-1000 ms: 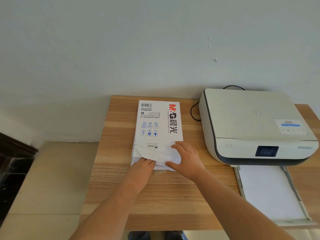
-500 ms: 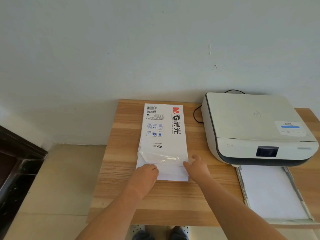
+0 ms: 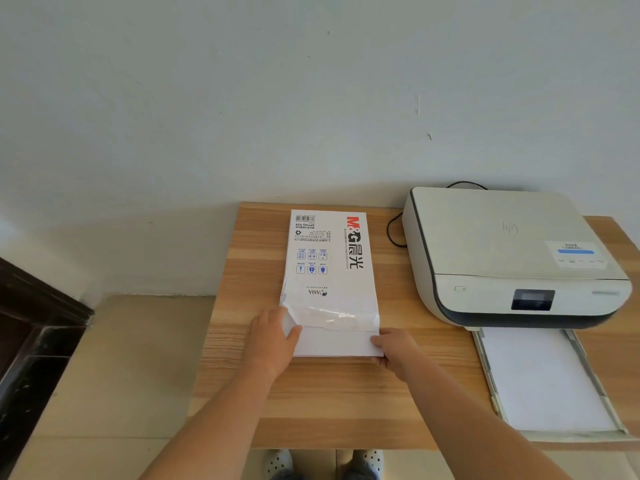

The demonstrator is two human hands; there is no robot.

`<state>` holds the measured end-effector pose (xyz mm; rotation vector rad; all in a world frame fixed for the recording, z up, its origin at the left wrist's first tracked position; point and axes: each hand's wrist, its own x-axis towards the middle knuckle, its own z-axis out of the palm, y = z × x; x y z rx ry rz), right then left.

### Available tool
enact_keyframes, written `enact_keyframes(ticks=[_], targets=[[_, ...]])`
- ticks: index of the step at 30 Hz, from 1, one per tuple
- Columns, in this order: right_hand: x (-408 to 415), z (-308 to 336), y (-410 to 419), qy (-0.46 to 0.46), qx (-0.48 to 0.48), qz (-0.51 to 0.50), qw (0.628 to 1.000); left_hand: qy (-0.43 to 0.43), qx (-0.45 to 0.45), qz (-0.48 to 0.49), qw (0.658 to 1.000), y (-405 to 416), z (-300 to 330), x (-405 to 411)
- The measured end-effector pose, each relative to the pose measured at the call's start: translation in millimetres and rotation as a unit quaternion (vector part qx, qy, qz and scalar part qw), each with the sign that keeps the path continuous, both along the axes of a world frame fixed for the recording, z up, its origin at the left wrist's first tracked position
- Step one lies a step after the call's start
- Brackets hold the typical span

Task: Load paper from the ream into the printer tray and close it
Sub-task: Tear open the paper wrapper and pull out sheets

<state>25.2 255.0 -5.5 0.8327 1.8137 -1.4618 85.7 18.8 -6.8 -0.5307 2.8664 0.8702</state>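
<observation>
A white paper ream (image 3: 329,265) with red and black print lies lengthwise on the wooden table (image 3: 242,341), its near end torn open. A stack of white sheets (image 3: 334,342) sticks out of that end. My left hand (image 3: 273,341) grips the stack's left corner by the torn wrapper. My right hand (image 3: 394,348) pinches its right near corner. To the right stands a white printer (image 3: 502,251). Its paper tray (image 3: 540,379) is pulled out toward me, with white paper lying in it.
A black cable (image 3: 393,233) loops behind the printer, near the pale wall. A dark wooden frame (image 3: 31,334) stands at the far left over a tiled floor (image 3: 104,375). My feet in spotted slippers (image 3: 277,464) show below the table's front edge.
My right hand left the top of the wrapper and moved to the right near corner. Both hands have drawn the sheets a little out of the ream. The camera shifted left.
</observation>
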Motion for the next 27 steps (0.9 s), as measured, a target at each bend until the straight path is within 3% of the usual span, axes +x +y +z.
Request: enact_keyframes(ticks=[3, 10, 16, 27], targets=[[6, -2, 2, -0.002, -0.016, -0.001, 1.0, -0.007, 0.084, 0.095, 0.992, -2, -3, -5], [12, -2, 3, -0.004, -0.049, -0.061, 0.997, -0.084, 0.245, 0.145, 0.955, -7, -12, -12], [24, 2, 5, 0.028, 0.007, -0.003, 1.0, -0.104, 0.241, 0.129, 0.956, -8, -12, -7], [27, 11, 4, 0.064, 0.017, 0.076, 0.995, -0.148, 0.276, 0.114, 0.943, -12, 3, 1]])
